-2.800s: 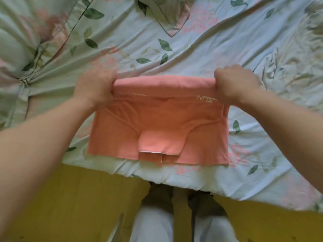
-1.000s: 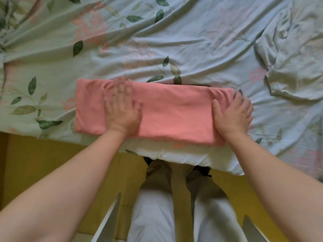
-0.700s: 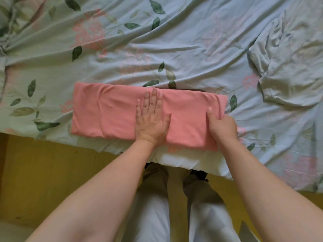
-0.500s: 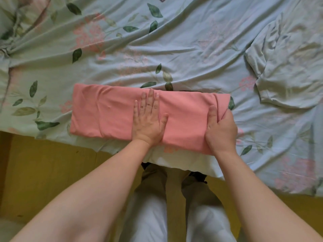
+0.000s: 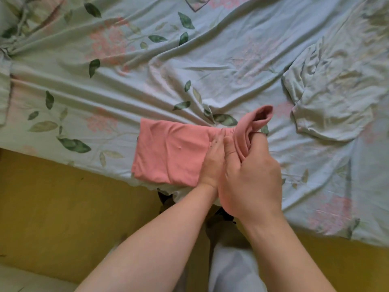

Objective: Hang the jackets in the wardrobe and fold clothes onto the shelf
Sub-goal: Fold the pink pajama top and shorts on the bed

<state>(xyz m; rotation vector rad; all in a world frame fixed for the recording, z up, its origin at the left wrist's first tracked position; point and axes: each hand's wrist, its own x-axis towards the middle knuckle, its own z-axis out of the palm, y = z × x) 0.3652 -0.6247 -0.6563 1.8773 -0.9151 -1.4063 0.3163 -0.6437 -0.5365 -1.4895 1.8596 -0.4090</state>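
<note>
A folded pink garment (image 5: 170,152) lies near the front edge of the bed. My left hand (image 5: 212,163) lies flat on its middle with straight fingers, pressing it down. My right hand (image 5: 250,178) grips the garment's right end, thumb on top, and has lifted that end up off the sheet and over toward the left; the raised fold (image 5: 259,119) sticks up above my fingers. My right hand covers part of my left hand.
The floral light-blue bed sheet (image 5: 147,70) is wrinkled all over. A crumpled pale green garment (image 5: 336,95) lies on the bed at the right. The yellow bed frame (image 5: 63,207) runs along the front, with my legs (image 5: 229,260) against it.
My right hand has lifted the garment's right end and swung it leftward over my left hand, which stays pressed on the middle. The view shifted left.
</note>
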